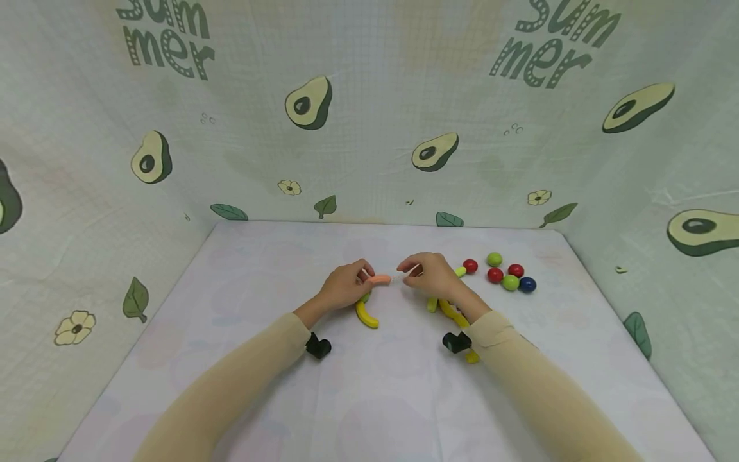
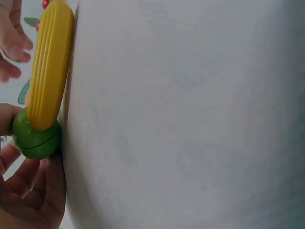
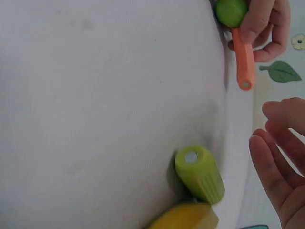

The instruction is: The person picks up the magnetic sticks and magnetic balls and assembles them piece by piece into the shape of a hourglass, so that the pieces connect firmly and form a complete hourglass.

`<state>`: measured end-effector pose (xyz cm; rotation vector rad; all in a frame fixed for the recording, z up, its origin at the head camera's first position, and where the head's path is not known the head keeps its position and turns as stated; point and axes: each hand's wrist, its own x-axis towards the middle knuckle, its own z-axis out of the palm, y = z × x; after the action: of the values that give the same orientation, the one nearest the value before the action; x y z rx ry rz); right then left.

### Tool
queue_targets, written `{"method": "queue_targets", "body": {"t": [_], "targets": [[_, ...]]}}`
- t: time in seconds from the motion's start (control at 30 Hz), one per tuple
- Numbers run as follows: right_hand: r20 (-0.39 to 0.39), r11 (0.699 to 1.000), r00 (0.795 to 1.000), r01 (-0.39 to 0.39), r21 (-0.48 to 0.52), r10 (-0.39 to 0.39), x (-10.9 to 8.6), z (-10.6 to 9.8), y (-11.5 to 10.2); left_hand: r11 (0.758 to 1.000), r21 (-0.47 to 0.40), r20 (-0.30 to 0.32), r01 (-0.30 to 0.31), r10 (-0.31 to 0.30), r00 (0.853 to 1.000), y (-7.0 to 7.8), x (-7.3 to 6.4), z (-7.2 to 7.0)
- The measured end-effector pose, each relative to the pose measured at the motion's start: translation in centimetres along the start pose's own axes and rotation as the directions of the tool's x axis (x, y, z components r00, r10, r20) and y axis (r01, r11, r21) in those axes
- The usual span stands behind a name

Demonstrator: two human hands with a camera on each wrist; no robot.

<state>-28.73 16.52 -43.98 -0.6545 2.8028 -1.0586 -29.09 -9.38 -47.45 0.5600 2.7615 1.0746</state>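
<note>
My left hand [image 1: 343,284] holds an orange ribbed stick [image 1: 379,280] between thumb and fingers, its free end facing right. In the right wrist view, the stick's other end meets a green ball [image 3: 232,12]. A yellow curved ribbed piece [image 2: 51,62] also meets this ball in the left wrist view, extending from it along the table. My right hand [image 1: 432,274] hovers right of the orange stick's tip, fingers loosely bent, with nothing visible between thumb and fingertips. Below that hand lies a lime-green ribbed piece [image 3: 199,174] with a pale spot on its end.
Yellow pieces [image 1: 453,313] lie beneath my right wrist. To the right are several balls: red [image 1: 494,275], green [image 1: 510,282] and dark blue [image 1: 528,285]. Another lime stick [image 1: 460,271] reaches toward a red ball [image 1: 470,265]. Printed cloth walls [image 1: 369,192] surround the pale table [image 1: 369,385].
</note>
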Motion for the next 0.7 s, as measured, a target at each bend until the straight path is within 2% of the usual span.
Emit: {"method": "queue_targets", "body": {"t": [0.2, 0.4, 0.57, 0.7], "targets": [[-0.032, 0.998, 0.999, -0.029, -0.064, 0.027, -2.3, -3.8, 2.1, 0.999, 0.022, -0.010, 0.032, -0.032, 0.999, -0.7, 0.2, 0.3], [-0.091, 0.978, 0.995, -0.058, -0.198, 0.041, -3.6, -6.7, 4.9, 0.999, 0.020, -0.013, 0.044, -0.044, 0.999, -0.9, 0.1, 0.3], [-0.075, 0.961, 0.997, -0.049, -0.273, 0.030, -4.0, -7.7, 6.5, 0.999, 0.022, -0.012, 0.039, -0.039, 0.999, -0.7, 0.0, 0.2], [-0.039, 0.954, 0.998, -0.065, -0.292, 0.056, -4.1, -7.6, 7.5, 0.999, 0.018, -0.013, 0.035, -0.035, 0.999, -0.5, 0.0, 0.2]]}}
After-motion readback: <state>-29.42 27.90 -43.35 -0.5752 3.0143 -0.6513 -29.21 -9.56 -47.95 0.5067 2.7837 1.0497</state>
